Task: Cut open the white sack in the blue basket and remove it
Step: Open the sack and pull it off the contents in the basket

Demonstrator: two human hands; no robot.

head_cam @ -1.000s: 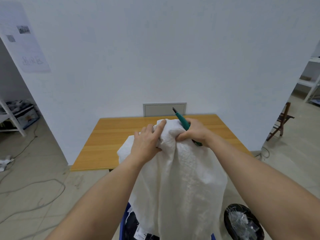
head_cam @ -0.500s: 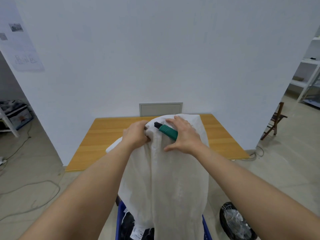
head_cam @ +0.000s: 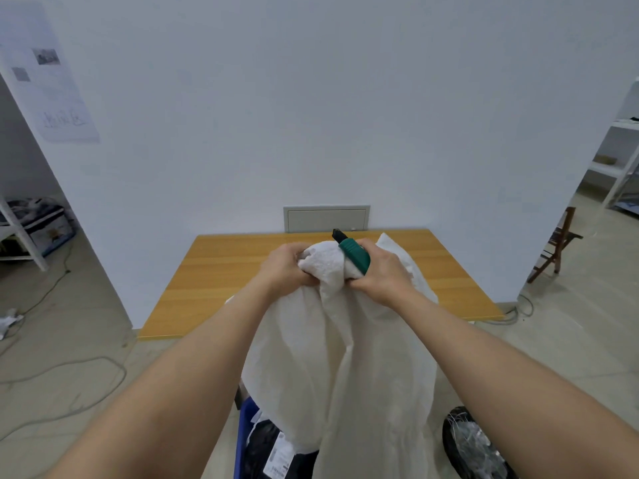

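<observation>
We see a wooden table (head_cam: 214, 271) at a white wall (head_cam: 311, 98); our left hand (head_cam: 281, 267) and right hand (head_cam: 380, 274) grip the white sack (head_cam: 339, 357), the right also holding a green cutter (head_cam: 352, 255).

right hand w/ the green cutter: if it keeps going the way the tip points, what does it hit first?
Nothing close: the cutter in the right hand points up and away, past the sack top, over the wooden table. Probably the grey wall panel first; depth is unclear.

a bare workroom: white wall (head_cam: 311, 98), wooden table (head_cam: 214, 271), loose floor cables (head_cam: 69, 371), side shelving (head_cam: 612, 167).
</observation>
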